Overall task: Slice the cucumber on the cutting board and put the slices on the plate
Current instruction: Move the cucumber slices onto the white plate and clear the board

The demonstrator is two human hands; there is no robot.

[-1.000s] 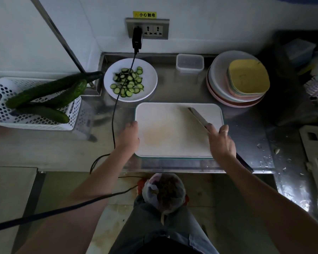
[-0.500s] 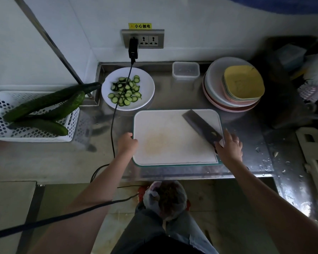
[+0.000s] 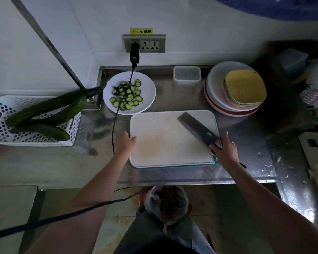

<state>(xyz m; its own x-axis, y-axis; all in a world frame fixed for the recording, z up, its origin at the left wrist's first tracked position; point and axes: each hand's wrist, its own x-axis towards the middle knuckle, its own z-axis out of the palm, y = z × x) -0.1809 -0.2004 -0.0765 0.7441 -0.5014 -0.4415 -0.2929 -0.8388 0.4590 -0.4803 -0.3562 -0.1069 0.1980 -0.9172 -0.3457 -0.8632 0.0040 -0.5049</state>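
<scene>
The white cutting board (image 3: 173,140) lies on the steel counter with no cucumber on it. A dark knife (image 3: 196,129) lies flat across its right side, blade pointing away to the left. My right hand (image 3: 226,151) rests over the knife's handle with its fingers stretched out. My left hand (image 3: 126,143) holds the board's left edge, thumb on top. Behind the board, a white plate (image 3: 149,88) carries a pile of cucumber slices (image 3: 127,97). Three whole cucumbers (image 3: 44,107) lie in a white perforated basket (image 3: 0,132) at the left.
A black cable (image 3: 114,129) runs from the wall socket plug (image 3: 135,52) over the plate and off the counter's front edge. A stack of plates (image 3: 218,101) and a clear container (image 3: 187,75) stand at the back right. Dark clutter fills the far right.
The knife went from standing on its edge to lying flat on the board. My right hand slid back toward the board's near right corner and its fingers opened. My left hand stayed at the left edge.
</scene>
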